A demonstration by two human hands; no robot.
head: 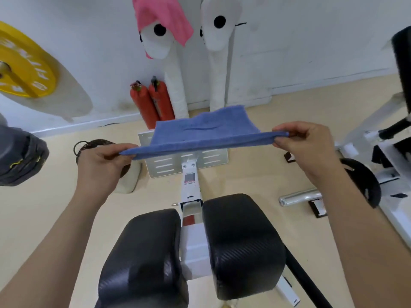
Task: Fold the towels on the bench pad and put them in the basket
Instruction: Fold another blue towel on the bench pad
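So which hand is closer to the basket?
Left. The left hand pinches one end of the blue towel right in front of the basket, hiding part of it. The right hand pinches the other end, far off to the other side.

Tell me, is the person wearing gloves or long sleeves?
No gloves and no sleeves. The left hand and the right hand are bare, and both forearms are bare as far as the picture shows. I see no watch, bracelet or ring.
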